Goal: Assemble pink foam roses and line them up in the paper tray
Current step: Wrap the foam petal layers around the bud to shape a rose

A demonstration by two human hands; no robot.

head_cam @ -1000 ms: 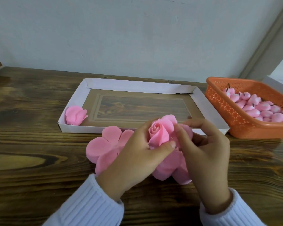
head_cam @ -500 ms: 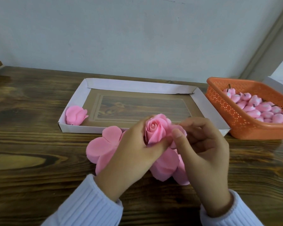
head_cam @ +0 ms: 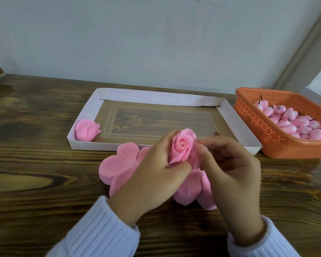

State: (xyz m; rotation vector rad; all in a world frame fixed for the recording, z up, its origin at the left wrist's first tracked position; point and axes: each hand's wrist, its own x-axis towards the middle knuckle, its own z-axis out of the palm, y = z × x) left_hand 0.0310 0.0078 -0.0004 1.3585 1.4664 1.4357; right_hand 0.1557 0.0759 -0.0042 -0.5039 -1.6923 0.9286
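**Rose in both hands, just short of the tray**

Half-built pink foam rose [head_cam: 182, 145] is held above the table [head_cam: 35, 145], in front of the near wall of the paper tray [head_cam: 100, 146], spiral centre facing up. Left hand [head_cam: 152, 175] is wrapped round it, fingers curled behind, thumb across the base. Right hand [head_cam: 230, 173] is curled in from the other side, thumb and fingertips pinching at the outer petals; the fingertips are blurred. Loose outer petals [head_cam: 189, 188] hang under both hands.

A flat petal sheet [head_cam: 119, 166] lies on the table, partly under the left hand. One finished rose [head_cam: 87, 129] sits in the tray's near-left corner. An orange basket [head_cam: 256, 127], just right of the tray, holds pink buds [head_cam: 300, 123]. White ribbed sleeves [head_cam: 100, 229] cover both wrists.
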